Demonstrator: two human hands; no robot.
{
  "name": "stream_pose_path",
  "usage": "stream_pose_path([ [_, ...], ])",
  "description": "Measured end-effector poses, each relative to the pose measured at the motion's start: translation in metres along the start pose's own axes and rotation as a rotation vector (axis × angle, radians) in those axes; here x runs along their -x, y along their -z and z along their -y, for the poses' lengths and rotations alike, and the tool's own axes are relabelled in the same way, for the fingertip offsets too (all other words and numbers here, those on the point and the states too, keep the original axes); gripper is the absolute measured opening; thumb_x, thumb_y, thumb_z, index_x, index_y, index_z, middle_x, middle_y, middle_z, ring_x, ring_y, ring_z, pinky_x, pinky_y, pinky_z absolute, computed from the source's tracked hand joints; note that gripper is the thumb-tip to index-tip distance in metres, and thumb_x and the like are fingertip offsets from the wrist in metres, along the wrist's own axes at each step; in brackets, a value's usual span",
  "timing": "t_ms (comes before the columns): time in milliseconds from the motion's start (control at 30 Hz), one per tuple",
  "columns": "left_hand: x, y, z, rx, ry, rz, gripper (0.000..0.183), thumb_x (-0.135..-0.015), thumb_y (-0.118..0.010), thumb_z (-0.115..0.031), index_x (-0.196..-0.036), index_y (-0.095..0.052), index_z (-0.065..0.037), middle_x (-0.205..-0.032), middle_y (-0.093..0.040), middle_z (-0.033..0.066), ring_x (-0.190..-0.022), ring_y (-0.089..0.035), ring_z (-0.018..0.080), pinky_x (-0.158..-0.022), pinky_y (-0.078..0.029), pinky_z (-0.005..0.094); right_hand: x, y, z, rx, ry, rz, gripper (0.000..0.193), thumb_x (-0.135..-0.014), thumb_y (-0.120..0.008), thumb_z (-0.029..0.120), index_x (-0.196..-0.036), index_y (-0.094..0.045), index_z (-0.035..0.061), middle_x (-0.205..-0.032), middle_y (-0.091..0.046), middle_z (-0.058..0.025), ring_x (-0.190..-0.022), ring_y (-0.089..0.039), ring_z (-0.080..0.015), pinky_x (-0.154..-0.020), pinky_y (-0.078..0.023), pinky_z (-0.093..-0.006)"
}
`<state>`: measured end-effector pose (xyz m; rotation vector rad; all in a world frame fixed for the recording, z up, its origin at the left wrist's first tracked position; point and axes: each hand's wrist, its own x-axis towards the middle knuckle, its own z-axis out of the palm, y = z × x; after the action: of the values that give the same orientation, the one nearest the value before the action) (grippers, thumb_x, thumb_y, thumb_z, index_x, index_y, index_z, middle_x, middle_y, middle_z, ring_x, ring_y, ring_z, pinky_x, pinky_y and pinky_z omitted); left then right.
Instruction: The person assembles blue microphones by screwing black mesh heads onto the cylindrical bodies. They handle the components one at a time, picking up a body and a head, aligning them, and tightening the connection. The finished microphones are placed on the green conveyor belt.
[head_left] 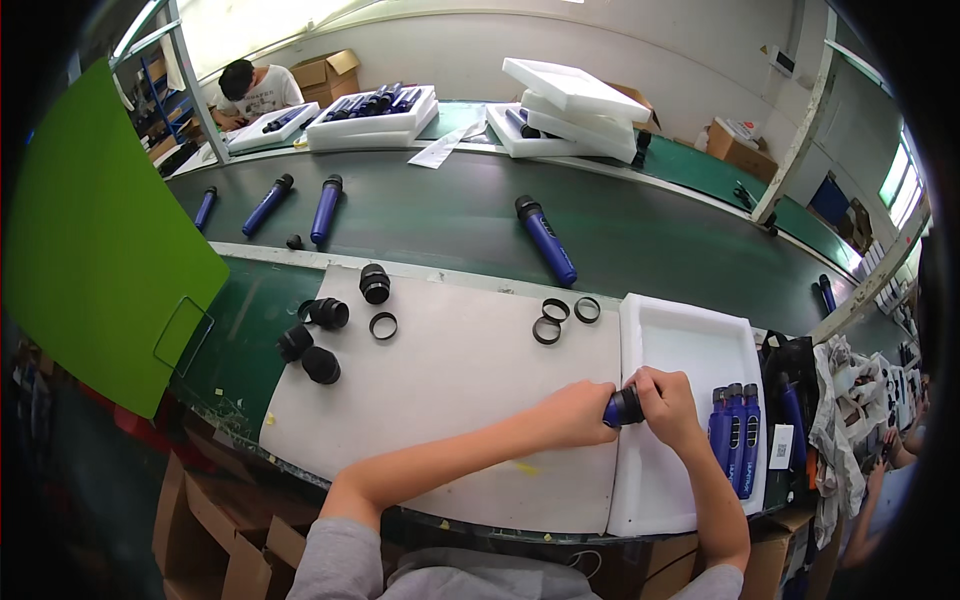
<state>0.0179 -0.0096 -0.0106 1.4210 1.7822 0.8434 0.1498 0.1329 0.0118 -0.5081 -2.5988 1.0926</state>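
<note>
My left hand (577, 412) is closed round the body of a blue tube with a black end (624, 407), a flashlight-like piece. On its black end, the fingers of my right hand (664, 402) are closed. Both hands hold it over the near left edge of a white foam tray (672, 512). Several similar blue tubes (735, 440) stand side by side in the tray's right part. Left of the tray, three black rings (547, 330) lie on the pale work mat (450, 370).
Black threaded caps (375, 285) and another ring (383, 325) lie at the mat's left. Beyond it runs a dark green conveyor (420, 215) with scattered blue tubes (546, 240). Foam trays (575, 90) are stacked behind. A person (258, 95) sits far left, near a green panel (100, 250).
</note>
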Motion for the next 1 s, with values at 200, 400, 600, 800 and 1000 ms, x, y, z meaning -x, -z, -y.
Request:
stream_pose_path([
  [200, 0.003, 0.031, -0.002, 0.522, 0.033, 0.466, 0.03, -0.087, -0.07, -0.027, -0.092, -0.058, 0.0, -0.07, -0.061, 0.0055, -0.053, -0.062, 0.0144, -0.049, -0.051, 0.0287, 0.005, -0.003, 0.016, -0.058, 0.194, -0.133, 0.031, -0.092, -0.05, 0.02, -0.08, -0.068, -0.0018, -0.06, -0.06, -0.0142, -0.053, -0.056, -0.0212, -0.056, -0.046, -0.0337],
  [400, 0.0, 0.01, 0.003, 0.633, 0.075, 0.482, 0.028, -0.083, -0.072, -0.024, -0.086, -0.057, 0.0, -0.067, -0.061, 0.0062, -0.048, -0.059, 0.0143, -0.042, -0.047, 0.0297, 0.008, 0.0, 0.01, -0.052, 0.248, -0.089, 0.031, -0.091, -0.049, 0.018, -0.076, -0.068, -0.0018, -0.06, -0.06, -0.0137, -0.052, -0.057, -0.0212, -0.055, -0.046, -0.0331],
  [600, 0.006, 0.006, -0.012, 0.329, 0.089, 0.204, 0.034, -0.078, -0.073, -0.026, -0.092, -0.058, 0.001, -0.068, -0.063, 0.0092, -0.049, -0.06, 0.0174, -0.044, -0.049, 0.0318, 0.009, 0.006, 0.0, 0.011, 0.037, -0.02, 0.04, -0.096, -0.045, 0.023, -0.075, -0.067, -0.0027, -0.059, -0.059, -0.0127, -0.051, -0.053, -0.0196, -0.054, -0.044, -0.0327],
  [800, 0.007, 0.005, -0.013, 0.167, -0.031, 0.055, 0.042, -0.077, -0.075, -0.032, -0.098, -0.059, 0.001, -0.072, -0.065, 0.0109, -0.057, -0.065, 0.0199, -0.05, -0.052, 0.0318, 0.007, 0.004, 0.005, -0.077, 0.102, -0.077, 0.038, -0.097, -0.045, 0.022, -0.077, -0.066, -0.0026, -0.06, -0.06, -0.0107, -0.054, -0.054, -0.0177, -0.055, -0.044, -0.0318],
  [1000, 0.01, 0.032, -0.007, 0.501, -0.024, 0.466, 0.032, -0.079, -0.072, -0.027, -0.081, -0.059, 0.002, -0.062, -0.062, 0.0086, -0.045, -0.059, 0.0158, -0.046, -0.05, 0.0312, 0.013, -0.006, 0.022, -0.008, 0.38, -0.219, 0.034, -0.094, -0.046, 0.019, -0.078, -0.068, -0.0014, -0.062, -0.061, -0.0129, -0.053, -0.059, -0.0225, -0.055, -0.047, -0.0332],
])
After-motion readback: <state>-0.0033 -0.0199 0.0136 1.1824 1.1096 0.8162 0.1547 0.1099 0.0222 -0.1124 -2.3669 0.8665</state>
